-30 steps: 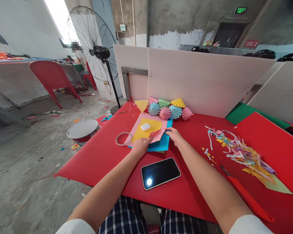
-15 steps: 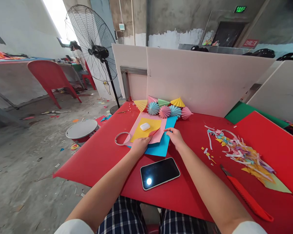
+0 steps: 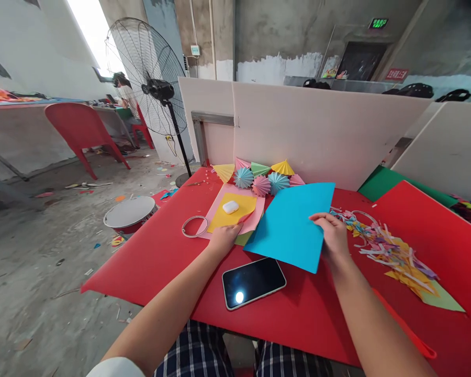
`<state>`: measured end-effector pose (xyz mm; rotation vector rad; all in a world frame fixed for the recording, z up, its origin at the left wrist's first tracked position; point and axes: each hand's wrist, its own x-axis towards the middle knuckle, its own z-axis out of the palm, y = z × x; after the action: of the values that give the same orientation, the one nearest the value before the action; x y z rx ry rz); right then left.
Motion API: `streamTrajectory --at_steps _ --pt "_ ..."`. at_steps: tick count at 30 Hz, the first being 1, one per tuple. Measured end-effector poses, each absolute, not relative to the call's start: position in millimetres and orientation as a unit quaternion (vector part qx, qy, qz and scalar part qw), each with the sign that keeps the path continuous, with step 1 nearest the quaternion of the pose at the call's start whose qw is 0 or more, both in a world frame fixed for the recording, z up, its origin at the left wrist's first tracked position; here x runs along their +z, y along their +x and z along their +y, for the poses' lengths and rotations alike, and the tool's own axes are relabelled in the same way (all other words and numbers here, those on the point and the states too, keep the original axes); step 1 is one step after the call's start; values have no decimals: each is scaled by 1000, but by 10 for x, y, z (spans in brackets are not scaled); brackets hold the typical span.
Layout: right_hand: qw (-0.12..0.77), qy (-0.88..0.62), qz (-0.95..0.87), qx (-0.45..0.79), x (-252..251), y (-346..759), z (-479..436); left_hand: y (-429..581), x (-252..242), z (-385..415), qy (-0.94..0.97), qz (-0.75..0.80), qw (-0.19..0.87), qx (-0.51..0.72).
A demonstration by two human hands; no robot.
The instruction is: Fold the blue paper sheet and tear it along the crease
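Note:
My right hand (image 3: 335, 236) pinches the right edge of a blue sheet of paper (image 3: 294, 225), which is lifted and tilted over the table. My left hand (image 3: 224, 238) lies with its fingers flat on the near edge of a paper stack. In that stack are a yellow sheet (image 3: 220, 215), a pink sheet (image 3: 228, 192) and a green sheet (image 3: 243, 239) partly under them. A small red piece (image 3: 246, 216) shows by my left fingertips. On the yellow sheet rests a white earbud case (image 3: 231, 207).
A phone (image 3: 254, 283) lies in front, a metal ring (image 3: 194, 226) at left. Folded paper fans (image 3: 261, 185) stand behind the stack. At right are paper scraps (image 3: 392, 248) and a red-handled cutter (image 3: 408, 327), partly hidden by my forearm. A fan (image 3: 157, 89) stands beyond the table.
My right hand has taken hold of the blue sheet and drawn it right and up, off the others. The green sheet's corner now shows. My left hand has stayed on the stack.

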<state>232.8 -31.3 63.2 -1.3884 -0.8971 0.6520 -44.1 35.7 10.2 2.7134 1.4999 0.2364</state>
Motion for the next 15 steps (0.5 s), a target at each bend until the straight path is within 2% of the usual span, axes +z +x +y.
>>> streamTrajectory --at_steps 3,6,9,15 --pt "536 -654 -420 331 506 2749 -438 -421 95 328 875 476 21 81" --pt "490 -692 -419 325 340 3029 -549 -413 82 264 878 471 30 83" --pt "486 -699 -411 327 215 3214 -665 -415 64 191 879 467 42 90" --pt "544 -699 -366 287 159 3501 -820 -421 43 199 872 473 69 106"
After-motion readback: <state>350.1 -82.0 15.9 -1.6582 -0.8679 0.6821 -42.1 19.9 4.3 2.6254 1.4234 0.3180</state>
